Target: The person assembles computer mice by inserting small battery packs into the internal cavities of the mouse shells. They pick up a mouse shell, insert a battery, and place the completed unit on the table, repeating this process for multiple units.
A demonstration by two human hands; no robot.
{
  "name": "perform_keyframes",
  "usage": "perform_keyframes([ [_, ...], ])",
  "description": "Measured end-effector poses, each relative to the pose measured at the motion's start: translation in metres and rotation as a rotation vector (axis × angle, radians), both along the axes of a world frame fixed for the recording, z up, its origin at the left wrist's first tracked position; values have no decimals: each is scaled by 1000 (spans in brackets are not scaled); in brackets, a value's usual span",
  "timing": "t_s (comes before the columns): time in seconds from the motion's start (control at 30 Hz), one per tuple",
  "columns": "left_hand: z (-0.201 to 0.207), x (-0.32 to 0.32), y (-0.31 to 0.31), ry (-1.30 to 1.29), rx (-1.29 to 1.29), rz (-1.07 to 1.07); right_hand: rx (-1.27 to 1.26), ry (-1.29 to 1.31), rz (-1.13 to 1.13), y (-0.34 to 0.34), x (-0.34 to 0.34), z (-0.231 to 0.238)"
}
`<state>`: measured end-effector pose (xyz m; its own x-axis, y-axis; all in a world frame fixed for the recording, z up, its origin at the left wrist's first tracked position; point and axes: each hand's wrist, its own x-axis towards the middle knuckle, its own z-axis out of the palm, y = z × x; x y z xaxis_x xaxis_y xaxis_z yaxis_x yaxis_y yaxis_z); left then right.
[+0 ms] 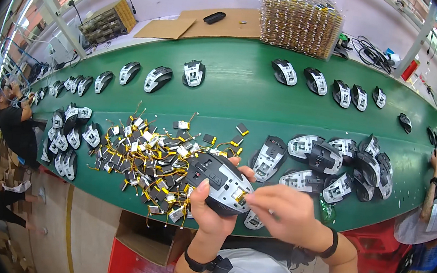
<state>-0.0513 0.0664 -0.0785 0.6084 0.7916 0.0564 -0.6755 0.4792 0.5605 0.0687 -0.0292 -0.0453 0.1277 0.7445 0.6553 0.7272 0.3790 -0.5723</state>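
Observation:
My left hand (212,218) holds a black and silver-white computer mouse (220,181) above the front of the green bench, tilted with its open cutouts showing. The fingers of my right hand (287,208) are closed in a pinch at a cutout in the mouse's right end. A small yellow piece (239,195) shows in that cutout, right beside the fingertips. What the fingertips grip is hidden. Left of the mouse spreads a heap of small flat batteries (147,150), silver and black with yellow tape and thin wires.
Partly open mice (321,157) crowd the bench at right, more (71,136) at left. A row of mice (158,79) lines the far green surface. Behind stands a stacked block of batteries (298,22) near cardboard sheets (220,23). Co-workers sit at both sides; a red stool (378,249) is at right.

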Motion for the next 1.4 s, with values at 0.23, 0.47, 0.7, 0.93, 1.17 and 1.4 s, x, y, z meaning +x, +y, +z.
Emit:
perform_keyframes([
  [0.23, -7, -3, -3, -62, -78, -40, 36, -309, 13, -1, 3, 1],
  [0.47, -9, -3, 3, -48, -248, -57, -76, -740, -178, -21, -16, -4],
  [0.7, -3, 0, -7, -5, -251, 86, -36, -576, -161, -15, -14, -10],
  [0.93, -8, -3, -9, -141, -277, -27, 0, -559, -223, -13, -23, -25],
  [1.17, -7, -5, -7, -140, -338, -161, 145, -457, -122, -14, -8, -28],
  [1.4, 0, -6, -8, -93, -267, -101, 141, -522, -126, -20, -5, -19],
])
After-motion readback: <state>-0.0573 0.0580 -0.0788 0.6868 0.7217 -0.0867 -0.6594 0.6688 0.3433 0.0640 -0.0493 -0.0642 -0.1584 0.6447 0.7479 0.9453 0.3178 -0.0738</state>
